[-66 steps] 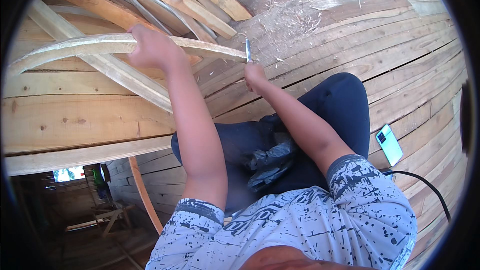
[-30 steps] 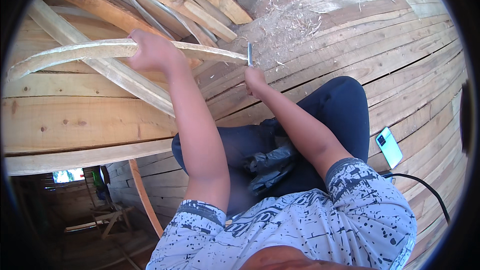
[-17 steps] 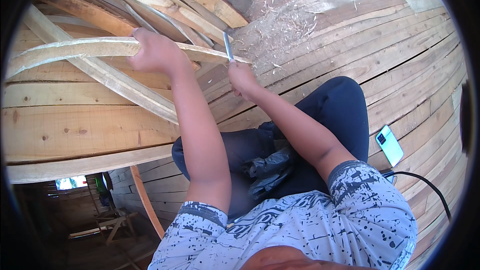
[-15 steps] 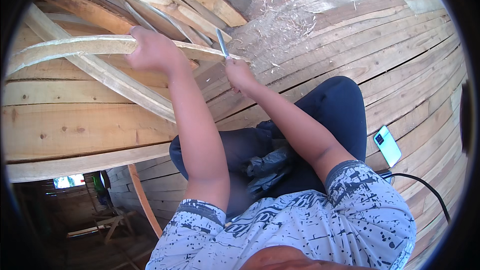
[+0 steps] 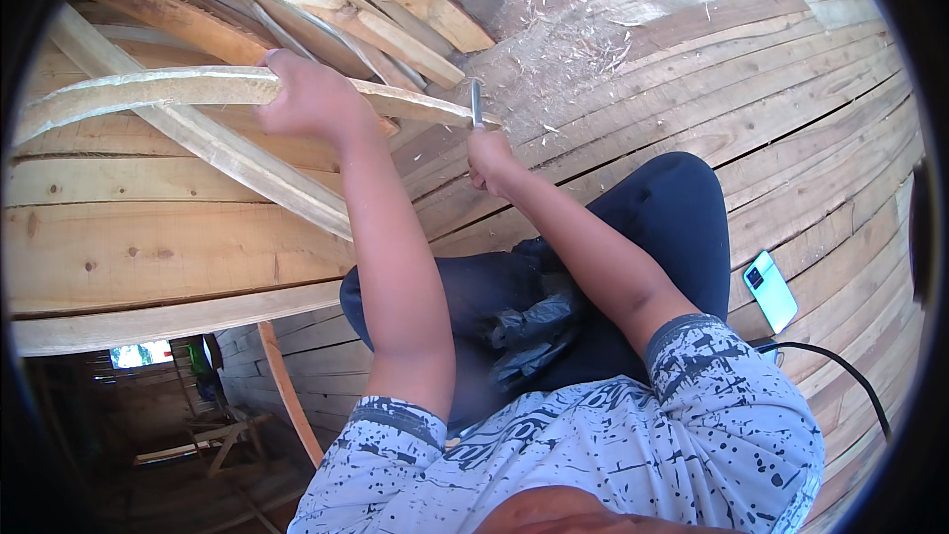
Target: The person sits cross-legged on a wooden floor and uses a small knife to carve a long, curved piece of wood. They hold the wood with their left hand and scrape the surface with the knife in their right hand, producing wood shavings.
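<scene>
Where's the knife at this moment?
In the head view, the knife is in the right hand, above centre, by the right end of the curved wooden strip.

R hand [image 5: 490,156] + knife [image 5: 476,105] now back nr R end of wood strip [image 5: 198,88], vs. further L along it ½ sec ago; blade straighter, less tilted L.
</scene>
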Motion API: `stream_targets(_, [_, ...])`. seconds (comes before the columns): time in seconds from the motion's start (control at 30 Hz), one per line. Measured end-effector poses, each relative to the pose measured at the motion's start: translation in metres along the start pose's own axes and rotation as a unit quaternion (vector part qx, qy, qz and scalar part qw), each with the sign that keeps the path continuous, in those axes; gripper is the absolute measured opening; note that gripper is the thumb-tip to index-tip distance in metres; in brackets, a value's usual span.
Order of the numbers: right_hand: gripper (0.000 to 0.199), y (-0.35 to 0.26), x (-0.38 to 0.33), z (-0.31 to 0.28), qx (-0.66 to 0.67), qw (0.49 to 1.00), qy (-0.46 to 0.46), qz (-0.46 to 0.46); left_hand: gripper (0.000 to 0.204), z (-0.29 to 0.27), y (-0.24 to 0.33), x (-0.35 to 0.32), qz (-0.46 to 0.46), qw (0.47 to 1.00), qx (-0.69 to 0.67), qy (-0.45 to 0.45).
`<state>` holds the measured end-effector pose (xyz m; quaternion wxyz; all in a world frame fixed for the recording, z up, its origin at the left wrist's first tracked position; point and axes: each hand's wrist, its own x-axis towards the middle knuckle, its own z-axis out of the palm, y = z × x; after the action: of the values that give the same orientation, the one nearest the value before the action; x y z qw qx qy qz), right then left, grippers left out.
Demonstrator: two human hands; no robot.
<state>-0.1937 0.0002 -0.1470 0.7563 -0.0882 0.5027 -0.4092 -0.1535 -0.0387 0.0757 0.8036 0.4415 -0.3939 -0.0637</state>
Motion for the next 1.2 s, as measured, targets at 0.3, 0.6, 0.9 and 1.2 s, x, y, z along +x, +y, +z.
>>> stream_targets(0.3, [0.038,0.001,0.003,-0.008,-0.003,1.0,-0.013,-0.008,0.02,0.002,-0.002,-0.004,-0.004,0.999,0.011,-0.03])
stream_targets(0.6, [0.036,-0.062,-0.095,0.016,-0.044,0.966,-0.228,-0.115,0.018,-0.017,-0.005,0.007,-0.033,0.998,-0.021,-0.048])
stream_targets(0.9, [0.029,0.016,-0.009,-0.001,-0.387,0.84,0.046,-0.376,0.012,-0.057,-0.008,0.021,-0.077,0.928,-0.246,-0.269])
stream_targets(1.2, [0.046,0.028,0.011,-0.015,-0.399,0.872,0.039,-0.279,0.02,-0.106,-0.034,0.046,-0.108,0.813,-0.329,-0.467])
